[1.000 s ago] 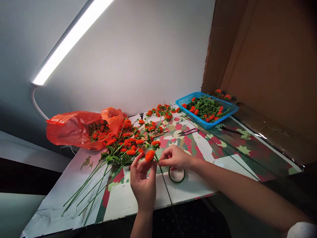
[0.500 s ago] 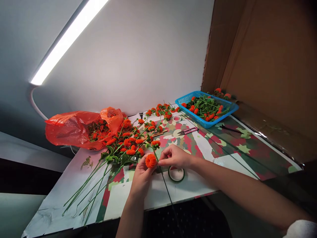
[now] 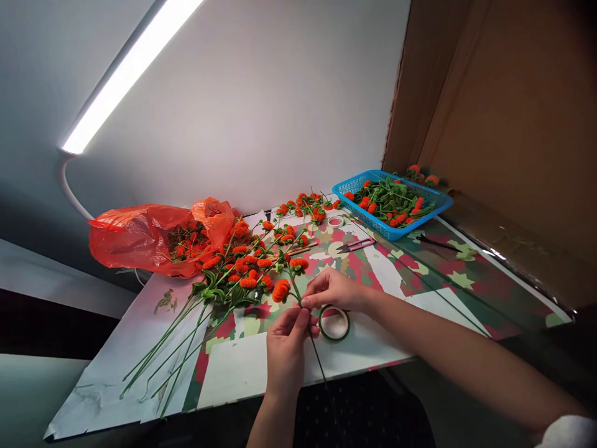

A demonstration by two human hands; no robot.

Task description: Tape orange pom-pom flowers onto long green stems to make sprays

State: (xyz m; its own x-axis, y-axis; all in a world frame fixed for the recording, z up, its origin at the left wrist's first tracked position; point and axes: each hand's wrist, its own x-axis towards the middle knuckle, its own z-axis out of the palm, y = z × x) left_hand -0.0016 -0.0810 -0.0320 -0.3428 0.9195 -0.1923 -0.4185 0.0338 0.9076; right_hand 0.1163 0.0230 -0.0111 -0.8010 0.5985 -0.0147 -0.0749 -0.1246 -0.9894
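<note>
My left hand (image 3: 288, 348) and my right hand (image 3: 333, 290) both pinch one thin green stem (image 3: 317, 361) just above the table's front edge. The stem carries an orange pompom flower (image 3: 280, 290) and another orange flower (image 3: 298, 264) higher up. Its bare lower end runs down past the table edge. A roll of green tape (image 3: 334, 323) lies flat on the table right under my right hand. A heap of finished orange-flowered stems (image 3: 233, 267) lies to the left of my hands, with long green stalks pointing to the front left.
A red plastic bag (image 3: 140, 239) with more flowers lies at the back left. A blue basket (image 3: 392, 202) of flower pieces stands at the back right, small scissors (image 3: 354, 245) and a white tape roll (image 3: 334, 221) before it. A cardboard wall (image 3: 504, 124) closes the right side.
My left hand has slid down from the orange flower head to the stem below it, beside my right hand's fingers. The flower now stands free above both hands.
</note>
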